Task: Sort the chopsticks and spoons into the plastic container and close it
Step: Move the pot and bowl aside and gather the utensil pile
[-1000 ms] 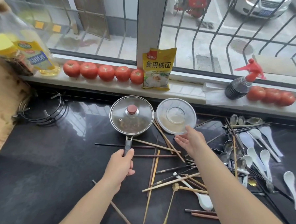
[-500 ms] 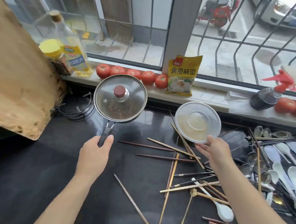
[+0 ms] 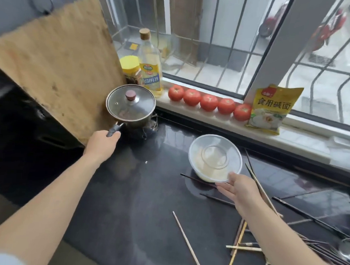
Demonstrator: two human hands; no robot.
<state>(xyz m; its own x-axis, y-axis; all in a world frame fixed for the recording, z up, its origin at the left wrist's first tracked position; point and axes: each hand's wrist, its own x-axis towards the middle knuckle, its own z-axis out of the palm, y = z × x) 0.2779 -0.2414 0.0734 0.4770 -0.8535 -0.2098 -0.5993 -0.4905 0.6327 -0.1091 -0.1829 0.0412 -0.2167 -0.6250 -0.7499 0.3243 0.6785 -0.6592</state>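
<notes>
**A:** From the head camera, what's the step right now?

**B:** Clearing room, I'd judge. The left hand (image 3: 102, 143) has its fingers curled round the handle of the lidded pot (image 3: 131, 106), which sits at the stove ring beside the wooden board (image 3: 52, 65). The right hand (image 3: 239, 189) touches the near rim of the plastic container (image 3: 215, 157) with fingers mostly straight and loose. Whether the thumb pinches the rim, I can't tell.

**A:** And the container itself?

**B:** On the dark counter (image 3: 135, 211), lid on, apart from the pot. The chopsticks (image 3: 243, 237) lie scattered to its right and in front. The spoons barely show at the right edge.

**A:** How to do it well?

**B:** Settle the pot squarely before letting go. Keep the container close to the chopsticks, then lift its lid by the rim.
</notes>
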